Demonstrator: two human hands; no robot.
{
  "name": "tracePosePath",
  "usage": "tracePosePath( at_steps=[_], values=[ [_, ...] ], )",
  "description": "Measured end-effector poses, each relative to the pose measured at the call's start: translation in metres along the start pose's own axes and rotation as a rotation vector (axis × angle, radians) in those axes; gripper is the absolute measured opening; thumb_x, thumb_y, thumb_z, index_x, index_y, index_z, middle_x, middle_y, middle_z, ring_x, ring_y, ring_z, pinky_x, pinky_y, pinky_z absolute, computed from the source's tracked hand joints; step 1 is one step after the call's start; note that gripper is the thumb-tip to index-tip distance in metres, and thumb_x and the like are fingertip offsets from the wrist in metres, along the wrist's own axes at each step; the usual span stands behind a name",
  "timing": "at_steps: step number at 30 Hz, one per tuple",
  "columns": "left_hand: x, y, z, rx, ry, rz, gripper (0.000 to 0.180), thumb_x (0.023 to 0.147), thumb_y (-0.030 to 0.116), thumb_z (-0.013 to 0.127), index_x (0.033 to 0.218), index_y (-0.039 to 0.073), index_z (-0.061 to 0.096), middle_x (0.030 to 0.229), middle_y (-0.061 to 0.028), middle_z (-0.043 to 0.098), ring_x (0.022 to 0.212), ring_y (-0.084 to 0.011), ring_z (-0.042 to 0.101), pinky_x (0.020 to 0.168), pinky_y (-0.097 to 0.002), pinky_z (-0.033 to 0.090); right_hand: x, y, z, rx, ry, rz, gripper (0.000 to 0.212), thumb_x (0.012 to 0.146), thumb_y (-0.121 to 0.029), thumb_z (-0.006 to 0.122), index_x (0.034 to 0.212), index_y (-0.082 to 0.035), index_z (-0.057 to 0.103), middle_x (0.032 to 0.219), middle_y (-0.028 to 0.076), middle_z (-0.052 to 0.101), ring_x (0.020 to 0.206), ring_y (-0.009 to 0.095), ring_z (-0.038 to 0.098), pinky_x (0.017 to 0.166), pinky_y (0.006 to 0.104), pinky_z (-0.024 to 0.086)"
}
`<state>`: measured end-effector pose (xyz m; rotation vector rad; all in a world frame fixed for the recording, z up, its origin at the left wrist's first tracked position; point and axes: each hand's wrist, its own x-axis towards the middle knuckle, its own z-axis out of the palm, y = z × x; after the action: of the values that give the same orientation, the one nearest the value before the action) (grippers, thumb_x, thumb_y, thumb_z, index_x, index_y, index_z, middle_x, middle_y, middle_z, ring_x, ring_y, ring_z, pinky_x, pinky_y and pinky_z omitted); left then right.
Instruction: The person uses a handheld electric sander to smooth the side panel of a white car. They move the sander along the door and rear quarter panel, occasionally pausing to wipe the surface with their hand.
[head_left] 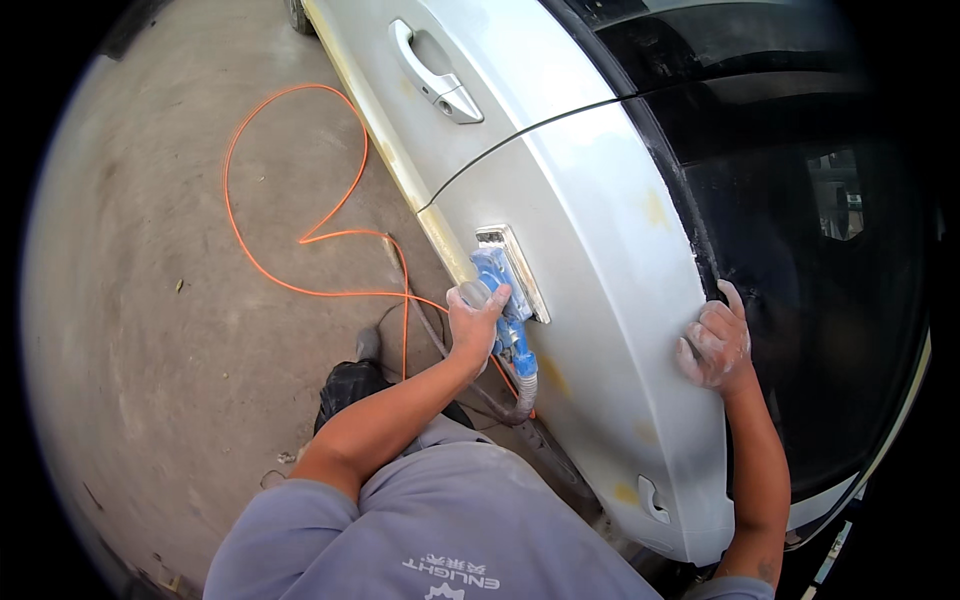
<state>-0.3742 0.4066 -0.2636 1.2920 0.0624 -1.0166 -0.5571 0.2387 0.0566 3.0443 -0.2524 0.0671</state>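
Observation:
A blue power sander with a rectangular pad lies against the silver car door. My left hand is wrapped around its top, fingers partly hidden by the body. From the sander's lower end runs a grey ribbed hose. My right hand rests at the door's upper edge beside the dark window. Its fingers are mostly curled, one sticking out, with nothing seen in them; pale dust covers them.
An orange hose loops over the concrete floor on the left. A door handle juts from the far door; another handle is near me. Yellowish patches mark the paint. A yellowish sill runs along the car's lower side.

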Motion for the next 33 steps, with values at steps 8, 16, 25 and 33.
tracePosePath(
  at_steps=[8, 16, 25, 33],
  values=[
    [0.051, -0.005, -0.021, -0.054, -0.028, -0.146, 0.067, 0.091, 0.051, 0.083, 0.117, -0.001, 0.050, 0.109, -0.0146, 0.061, 0.102, -0.0214, 0.061, 0.093, -0.0368, 0.052, -0.007, 0.001, 0.004, -0.011, -0.005, -0.010, 0.018, 0.063, -0.010, 0.076, 0.073, -0.006, 0.062, 0.073, 0.007, 0.050, 0.076, 0.027, 0.059, 0.115, 0.0607, 0.041],
    [0.056, -0.007, -0.018, 0.032, 0.081, -0.068, 0.065, 0.093, 0.055, 0.080, 0.116, 0.001, 0.053, 0.109, -0.0110, 0.061, 0.101, -0.0178, 0.059, 0.093, -0.0356, 0.049, 0.000, -0.002, -0.002, -0.028, -0.020, -0.012, 0.015, 0.066, -0.008, 0.076, 0.074, -0.008, 0.063, 0.074, 0.006, 0.055, 0.076, 0.025, 0.062, 0.114, 0.0582, 0.044],
    [0.012, -0.023, 0.012, 0.076, 0.236, 0.008, 0.063, 0.096, 0.050, 0.077, 0.117, -0.006, 0.057, 0.115, -0.0203, 0.066, 0.105, -0.0270, 0.064, 0.096, -0.0408, 0.050, -0.002, 0.003, 0.002, -0.004, 0.003, -0.024, 0.015, 0.065, -0.009, 0.075, 0.073, -0.006, 0.063, 0.074, 0.007, 0.053, 0.077, 0.026, 0.062, 0.114, 0.0594, 0.043],
    [0.030, -0.024, 0.008, 0.091, 0.275, -0.019, 0.059, 0.101, 0.048, 0.071, 0.115, -0.008, 0.058, 0.106, -0.0203, 0.066, 0.099, -0.0286, 0.064, 0.092, -0.0411, 0.050, 0.000, 0.000, 0.001, -0.015, -0.009, -0.004, 0.016, 0.066, -0.007, 0.076, 0.074, -0.008, 0.062, 0.074, 0.005, 0.054, 0.075, 0.024, 0.062, 0.114, 0.0569, 0.044]
  ],
)
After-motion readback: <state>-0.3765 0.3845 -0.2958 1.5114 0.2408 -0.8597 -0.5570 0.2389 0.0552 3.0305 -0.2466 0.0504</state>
